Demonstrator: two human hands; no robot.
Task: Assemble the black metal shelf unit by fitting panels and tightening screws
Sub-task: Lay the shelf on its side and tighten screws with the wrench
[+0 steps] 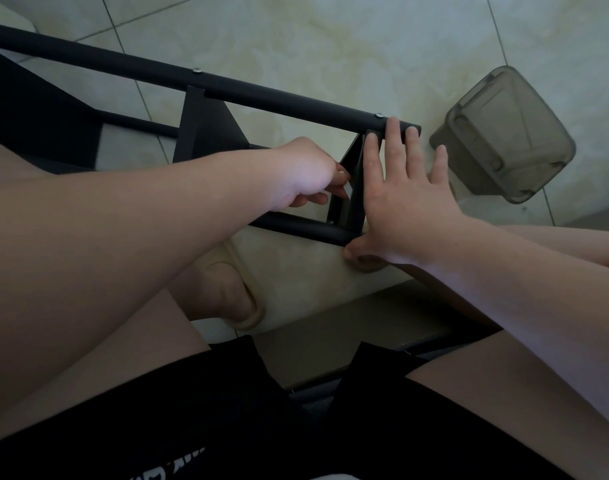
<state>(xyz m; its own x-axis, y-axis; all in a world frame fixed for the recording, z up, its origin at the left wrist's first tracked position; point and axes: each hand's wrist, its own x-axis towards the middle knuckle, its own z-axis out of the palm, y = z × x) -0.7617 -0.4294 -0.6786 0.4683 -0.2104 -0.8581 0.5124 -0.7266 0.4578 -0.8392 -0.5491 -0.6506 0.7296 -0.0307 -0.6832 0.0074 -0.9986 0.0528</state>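
The frame (261, 91) lies on the floor (331, 36), two screws showing on its upper tube. The right hand (407, 202) presses flat, fingers straight, against the end panel (355, 199). The left hand (306, 171), fingers curled, seems to pinch that panel's inner edge. One grey tub (504, 133) lies nearby.

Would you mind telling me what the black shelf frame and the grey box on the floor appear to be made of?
Shelf frame: likely painted metal, matte black, with round tubes and silver screw heads. Box: probably plastic, smoky and see-through, with moulded rounded corners.
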